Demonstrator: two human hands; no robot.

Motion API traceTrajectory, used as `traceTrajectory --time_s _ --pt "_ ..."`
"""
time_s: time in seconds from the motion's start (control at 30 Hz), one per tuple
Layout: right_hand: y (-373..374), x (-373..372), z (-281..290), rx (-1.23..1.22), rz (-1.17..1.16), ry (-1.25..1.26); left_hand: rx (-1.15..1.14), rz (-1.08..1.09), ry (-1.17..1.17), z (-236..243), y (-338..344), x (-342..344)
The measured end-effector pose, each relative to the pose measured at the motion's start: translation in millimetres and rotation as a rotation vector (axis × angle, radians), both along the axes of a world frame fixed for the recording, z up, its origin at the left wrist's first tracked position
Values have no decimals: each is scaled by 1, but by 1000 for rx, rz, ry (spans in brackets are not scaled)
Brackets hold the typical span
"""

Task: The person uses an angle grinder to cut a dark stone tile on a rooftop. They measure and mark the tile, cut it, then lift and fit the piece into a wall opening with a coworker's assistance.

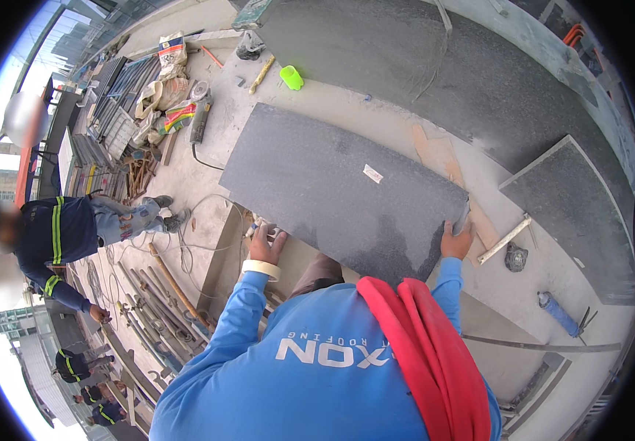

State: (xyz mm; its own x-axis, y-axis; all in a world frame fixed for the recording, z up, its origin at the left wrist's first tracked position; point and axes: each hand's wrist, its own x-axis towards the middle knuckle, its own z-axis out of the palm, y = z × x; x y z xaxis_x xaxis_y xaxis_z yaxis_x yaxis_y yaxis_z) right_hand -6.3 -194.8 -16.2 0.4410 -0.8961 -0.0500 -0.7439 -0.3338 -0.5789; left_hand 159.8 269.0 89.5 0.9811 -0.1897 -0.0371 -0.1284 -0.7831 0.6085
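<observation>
Head view: a dark grey slab (325, 165) lies flat in front of the person, set at a slant across the pale ground (207, 158), with a small white label (372, 173) on its upper face and darker, wet-looking patches toward its near right part. The right hand (457, 241) is at the slab's right end, its grip pinching the edge, thumb over the top face and fingers beyond the rim. The left hand (264, 244) is by the near left edge with fingers bent; its fingertips are partly hidden, so I cannot tell whether that grip is closed on anything. A cream ring (261, 269) circles the left wrist, and a red cloth (435, 360) hangs over the person's blue shirt (295, 367).

Beyond the slab's far left corner stands a bright green cup (291, 78), with an angle grinder (200, 117) lying farther left. Past the right hand are a pale stick (505, 239), a dark bundle (516, 257) just beside it, and a blue tube (558, 314). Well to the left, a co-worker (56, 231) in a navy top with yellow bands stands near metal pipes (157, 312).
</observation>
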Motion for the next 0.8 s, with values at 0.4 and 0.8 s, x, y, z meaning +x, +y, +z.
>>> traceTrajectory --time_s 0.4,0.8 --pt "-25 19 -4 40 74 243 93 173 -152 -41 44 174" --pt "-82 23 -36 64 -32 392 180 262 207 -78 42 398"
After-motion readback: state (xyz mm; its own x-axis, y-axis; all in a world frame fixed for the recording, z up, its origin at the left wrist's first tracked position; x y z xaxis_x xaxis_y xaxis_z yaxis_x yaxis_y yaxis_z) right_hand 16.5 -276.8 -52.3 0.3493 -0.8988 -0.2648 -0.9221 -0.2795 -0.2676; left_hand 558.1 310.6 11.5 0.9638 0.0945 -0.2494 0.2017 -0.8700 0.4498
